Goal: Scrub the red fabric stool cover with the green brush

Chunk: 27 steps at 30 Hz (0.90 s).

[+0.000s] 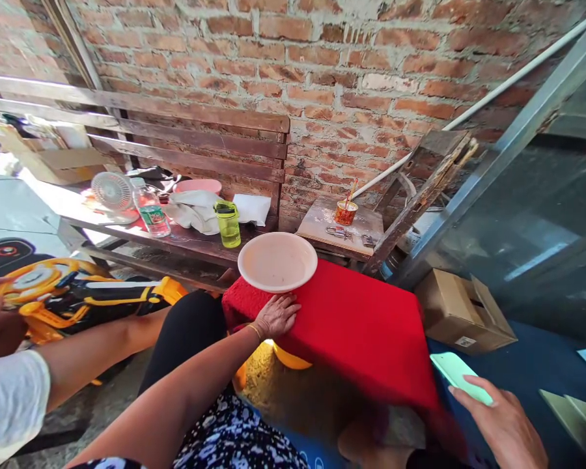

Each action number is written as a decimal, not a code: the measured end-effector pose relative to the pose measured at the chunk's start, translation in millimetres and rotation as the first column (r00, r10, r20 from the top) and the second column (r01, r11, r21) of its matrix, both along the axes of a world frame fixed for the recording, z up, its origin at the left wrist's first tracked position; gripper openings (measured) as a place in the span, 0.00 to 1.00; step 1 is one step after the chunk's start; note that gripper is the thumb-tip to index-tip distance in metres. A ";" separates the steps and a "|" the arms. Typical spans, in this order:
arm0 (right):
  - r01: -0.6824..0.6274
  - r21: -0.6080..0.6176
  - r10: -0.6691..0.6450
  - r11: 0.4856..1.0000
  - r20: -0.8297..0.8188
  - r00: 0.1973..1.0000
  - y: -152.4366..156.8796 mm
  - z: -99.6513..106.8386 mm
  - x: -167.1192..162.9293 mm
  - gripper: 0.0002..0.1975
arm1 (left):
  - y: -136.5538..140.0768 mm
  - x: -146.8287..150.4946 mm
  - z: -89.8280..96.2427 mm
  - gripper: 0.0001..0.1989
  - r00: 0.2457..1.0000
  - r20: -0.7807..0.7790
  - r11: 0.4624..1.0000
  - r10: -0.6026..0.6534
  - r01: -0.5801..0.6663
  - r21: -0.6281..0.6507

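My left hand (278, 314), with a thin bracelet at the wrist, lies flat with its fingers stretched out on the red cloth (366, 319) that covers a table. Just beyond its fingertips stands a pale, shallow basin (277, 262) at the table's far left corner; I see nothing in it. At the lower right, my right hand (510, 420) grips a mint-green phone (461, 376) between thumb and fingers, beside the cloth's right edge. A blurred, skin-coloured shape (359, 433) below the table's near edge is too unclear to name.
On the left, another person's arm (97, 358) in a white sleeve is near a yellow-and-black machine (85, 290). A bench behind bears a fan (112, 191), a water bottle (151, 210) and a green bottle (228, 225). A cardboard box (461, 312) stands at right.
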State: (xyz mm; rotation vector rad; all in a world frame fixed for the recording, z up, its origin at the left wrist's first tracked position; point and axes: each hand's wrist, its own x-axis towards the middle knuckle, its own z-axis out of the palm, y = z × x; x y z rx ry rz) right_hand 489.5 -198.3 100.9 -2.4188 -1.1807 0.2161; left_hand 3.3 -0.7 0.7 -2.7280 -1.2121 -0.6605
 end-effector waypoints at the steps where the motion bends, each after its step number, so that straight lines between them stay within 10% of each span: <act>1: -0.031 0.025 0.033 0.999 -0.061 0.998 4.0 0.1 -8.9 0.25 | 0.5 -0.4 -0.9 0.17 1.000 -0.002 1.000 0.001 -0.001 0.004; 8: -0.402 0.042 0.398 0.915 -0.265 0.878 32.7 -5.6 -78.3 0.21 | 4.6 -5.7 -9.3 0.18 1.000 -0.015 0.999 -0.016 0.017 0.038; 14: -0.188 -0.131 0.179 0.973 -0.078 0.981 5.6 -2.0 -40.2 0.21 | 10.3 -8.7 -17.1 0.19 0.999 -0.023 0.998 -0.033 0.034 0.046; 18: -0.048 -0.039 0.048 0.998 -0.022 0.999 -4.9 5.7 -28.3 0.22 | 12.4 -9.6 -20.2 0.19 0.999 -0.010 0.999 -0.035 0.035 0.038; 22: -0.240 0.122 0.260 0.963 -0.189 0.947 8.8 11.0 -62.4 0.20 | 13.2 -10.7 -19.9 0.19 0.999 0.000 0.998 -0.041 0.041 0.042; 27: -0.431 0.036 0.426 0.902 -0.239 0.872 24.9 11.9 -95.7 0.18 | 10.7 -9.4 -14.6 0.19 0.999 -0.022 0.996 -0.043 0.045 0.074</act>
